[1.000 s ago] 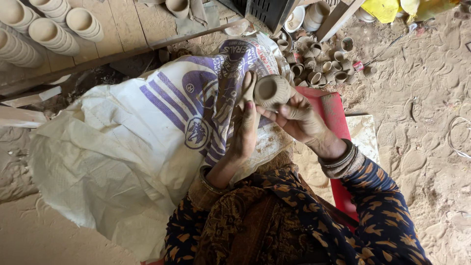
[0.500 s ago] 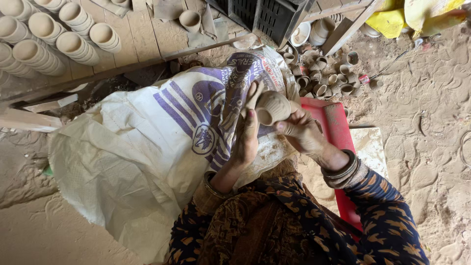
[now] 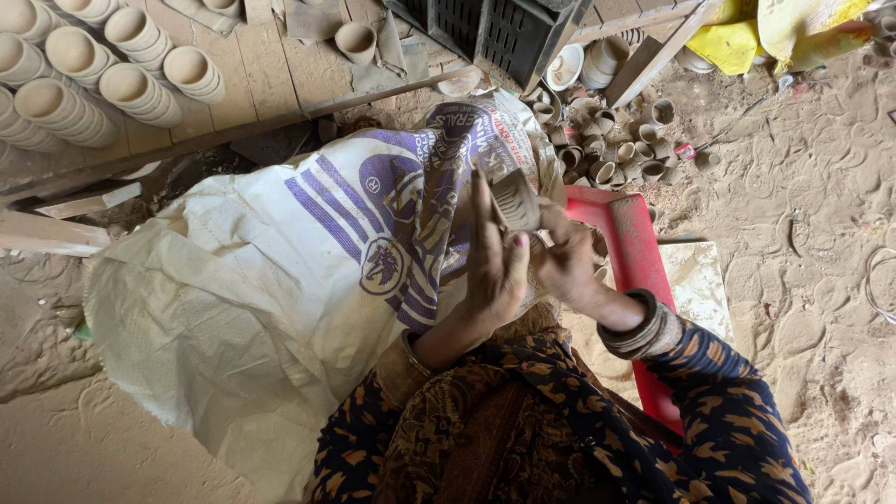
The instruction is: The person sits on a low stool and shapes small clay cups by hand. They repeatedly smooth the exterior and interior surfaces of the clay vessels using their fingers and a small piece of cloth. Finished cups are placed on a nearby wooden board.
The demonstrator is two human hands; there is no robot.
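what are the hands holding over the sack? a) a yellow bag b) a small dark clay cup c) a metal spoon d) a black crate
b: both hands, left hand and right hand, grip a small dark clay cup above the white and purple sack.

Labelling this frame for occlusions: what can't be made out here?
Head view only:
- Small clay cup: its mouth and inside, turned away and partly covered by the left hand.
- Right hand: its fingers, behind the cup and left hand.
- Black crate: top cut off by the frame edge.
- Red tray: lower part under the patterned sleeve.
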